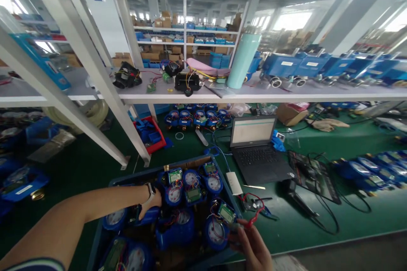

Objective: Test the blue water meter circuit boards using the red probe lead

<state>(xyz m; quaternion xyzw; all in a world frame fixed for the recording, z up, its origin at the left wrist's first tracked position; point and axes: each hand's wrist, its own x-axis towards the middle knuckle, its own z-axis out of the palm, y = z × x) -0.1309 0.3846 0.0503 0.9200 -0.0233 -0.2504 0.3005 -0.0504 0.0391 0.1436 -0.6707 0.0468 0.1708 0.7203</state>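
A blue crate [230, 186] on the bench holds several blue water meters with round dials, small green circuit boards and thin wires. My left hand [152, 204], with a watch strap on its wrist, reaches into the crate and grips a blue water meter [149, 217]; its fingertips are partly hidden. At the crate's right front corner my right hand [251, 243] pinches the end of a red lead [261, 210]. Close to its fingertips sits another water meter [215, 232], its circuit board [226, 212] tilted up above the dial. The lead's exact tip is hard to make out.
A laptop [254, 148] stands open behind the crate, beside a white box [234, 183] on a cable. Pliers [270, 214], a dark tablet [313, 175] and more meters [365, 173] lie to the right. A shelf [203, 98] on metal posts crosses above the bench.
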